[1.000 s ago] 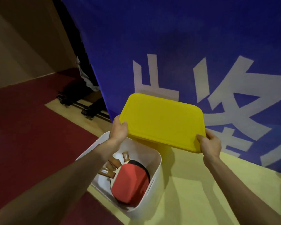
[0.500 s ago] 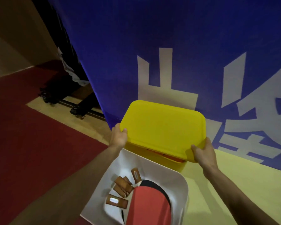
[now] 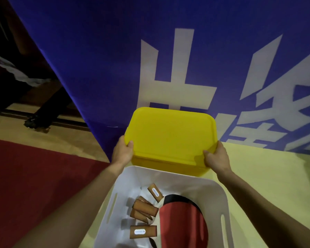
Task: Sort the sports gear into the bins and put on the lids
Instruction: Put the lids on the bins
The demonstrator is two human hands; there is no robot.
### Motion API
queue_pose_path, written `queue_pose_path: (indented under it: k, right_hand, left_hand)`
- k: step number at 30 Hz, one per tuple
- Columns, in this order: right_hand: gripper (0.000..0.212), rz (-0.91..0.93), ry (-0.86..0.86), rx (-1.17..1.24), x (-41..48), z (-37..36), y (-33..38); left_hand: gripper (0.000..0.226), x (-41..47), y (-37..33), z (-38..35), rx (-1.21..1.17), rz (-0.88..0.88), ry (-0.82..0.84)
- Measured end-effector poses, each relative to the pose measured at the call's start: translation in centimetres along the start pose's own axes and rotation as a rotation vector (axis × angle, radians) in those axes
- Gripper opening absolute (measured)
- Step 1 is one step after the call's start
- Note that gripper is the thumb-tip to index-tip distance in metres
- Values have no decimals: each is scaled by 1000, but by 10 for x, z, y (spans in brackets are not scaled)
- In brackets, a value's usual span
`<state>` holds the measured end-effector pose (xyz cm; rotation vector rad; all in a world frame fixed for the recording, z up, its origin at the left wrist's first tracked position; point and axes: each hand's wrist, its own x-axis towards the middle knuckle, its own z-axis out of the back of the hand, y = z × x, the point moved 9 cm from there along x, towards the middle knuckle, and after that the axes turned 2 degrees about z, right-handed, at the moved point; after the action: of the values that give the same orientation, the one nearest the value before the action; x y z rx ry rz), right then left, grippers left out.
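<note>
A yellow lid [image 3: 170,133] lies flat on top of a yellow bin [image 3: 168,164] that stands against the blue banner. My left hand [image 3: 123,152] grips the lid's near left corner, thumb on top. My right hand [image 3: 216,157] grips the near right corner the same way. In front of the yellow bin stands a white bin [image 3: 220,196] without a lid. It holds several table tennis paddles [image 3: 183,224] with red and black faces and brown wooden handles.
A blue banner [image 3: 115,56] with large white characters rises right behind the yellow bin. The floor is pale yellow on the right [image 3: 276,169] and red [image 3: 34,176] on the left. Dark wheeled stand feet [image 3: 36,120] sit at the far left.
The lid has come down from mid-air onto the yellow bin, closing the gap at its near edge. Both hands kept their grip on its corners. The view has moved closer.
</note>
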<state>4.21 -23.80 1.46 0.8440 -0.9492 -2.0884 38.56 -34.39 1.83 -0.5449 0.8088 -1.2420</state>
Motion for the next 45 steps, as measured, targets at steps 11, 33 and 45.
queue_pose_path:
  k: [11,33,45]
  right_hand:
    - [54,-33,-34,-40,-10,-1,-1]
    - [62,-15,32,-211,-8,-16,-5]
    - [51,34,-27,-163,-24,38,3]
  left_hand:
    - [34,9,7,-6,24,-77,49]
    - [52,1,10,-18,247,-144,81]
    - [50,-56,-82,-37,445,-519,93]
